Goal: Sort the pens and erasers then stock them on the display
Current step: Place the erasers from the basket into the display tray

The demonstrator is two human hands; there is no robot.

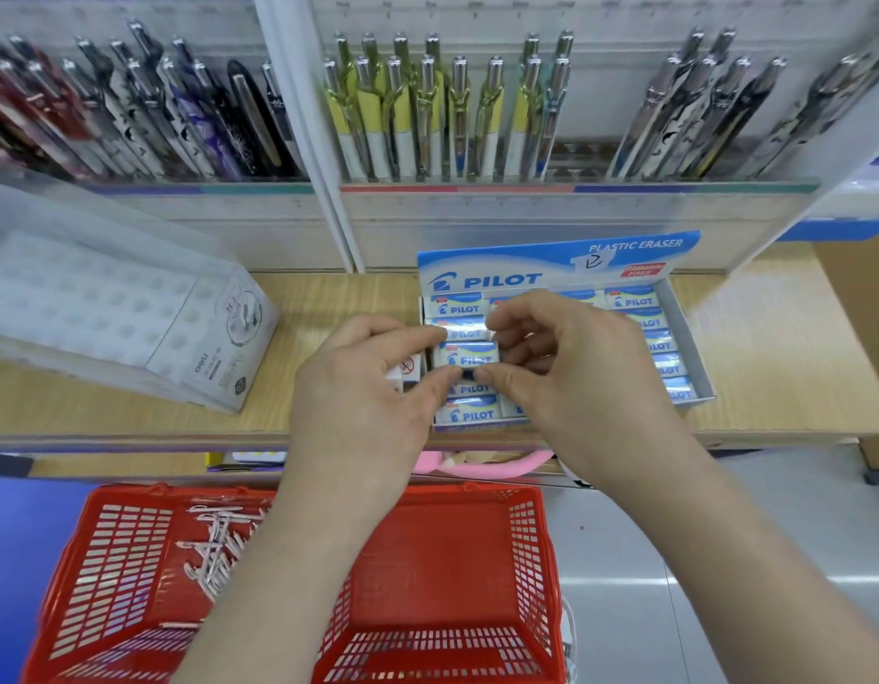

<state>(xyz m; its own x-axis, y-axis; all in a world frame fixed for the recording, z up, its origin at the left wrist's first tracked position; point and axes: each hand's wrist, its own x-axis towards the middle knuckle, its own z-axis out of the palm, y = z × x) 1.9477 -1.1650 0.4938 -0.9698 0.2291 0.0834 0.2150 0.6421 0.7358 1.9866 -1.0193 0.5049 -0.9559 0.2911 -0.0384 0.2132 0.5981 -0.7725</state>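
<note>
Bare pale wooden desk (338, 293) lies open between the clear plastic pen stand (106, 298) at left and the blue-and-white cardboard eraser box (555, 261). More bare wood right of the box. Upright white pen racks (526, 214) wall off the back.

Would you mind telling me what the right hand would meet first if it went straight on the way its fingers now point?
The right hand pinches an eraser, fingers pointing leftward; beyond that it would probably meet the left hand holding the eraser's other end. Depth is unclear.
</note>
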